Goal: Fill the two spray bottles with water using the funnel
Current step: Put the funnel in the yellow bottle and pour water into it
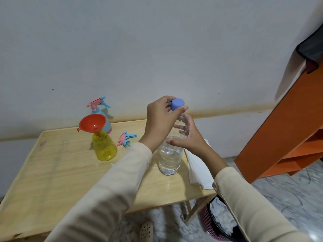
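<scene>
Head view: one wide-angle look down over a pale wooden table set against a grey wall.
Left hand: raised above the bottle's top, wrist bent, back of the hand toward the camera; thumb and fingertips are pinched around the blue cap.
Left arm: cream sleeve runs diagonally from the lower left up to the wrist.
Right hand: lower and to the right, palm wrapped against the bottle's upper body, fingers curled round its far side, thumb lying across the near side.
Right arm: another cream sleeve comes in from the lower right corner, forearm angled up and left.
Water bottle: clear plastic, upright on the table near its right edge, water filling roughly the lower half; whether the cap is screwed on or loose cannot be told.
Yellow spray bottle: stands open-necked left of the water bottle, well apart from both hands.
Funnel: orange-red, seated in the yellow bottle's neck, bowl tilted slightly toward the camera.
Blue spray bottle: just behind the yellow one, near the wall, pink and blue trigger head fitted.
Loose trigger head: lies on its side on the table between the yellow bottle and the left wrist.
White paper: lies at the table's right edge, beside the water bottle.
Pink basket: on the floor under the table's right corner, holding white crumpled material.
</scene>
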